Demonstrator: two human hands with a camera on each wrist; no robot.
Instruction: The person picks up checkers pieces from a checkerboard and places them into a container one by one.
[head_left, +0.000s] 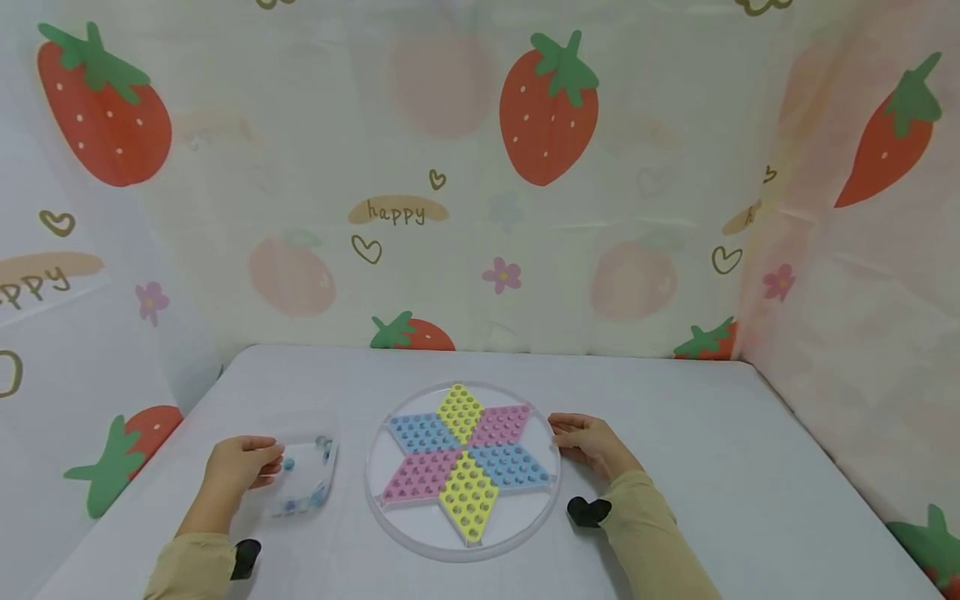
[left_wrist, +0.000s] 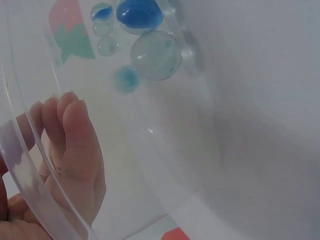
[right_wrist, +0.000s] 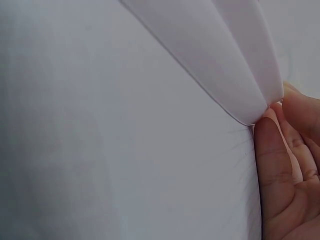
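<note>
On the table lies a round Chinese checkers board (head_left: 521, 515) with a six-pointed star of yellow, pink and blue dimpled sections. My right hand (head_left: 592, 442) is at its right edge; in the right wrist view the thumb (right_wrist: 274, 170) and fingers pinch the pale rim (right_wrist: 235, 75). Left of the board is a clear plastic box (head_left: 332, 477) with several blue and clear marbles (left_wrist: 156, 56) along its sides. My left hand (head_left: 234, 465) holds the box's left side between thumb and fingers. Through the clear wall in the left wrist view, its fingers (left_wrist: 80, 135) show.
A white cloth covers the table (head_left: 712, 475). Behind it and at both sides hang pale sheets (head_left: 450, 167) printed with strawberries, hearts and flowers. Dark straps (head_left: 588, 512) sit at both sleeve cuffs.
</note>
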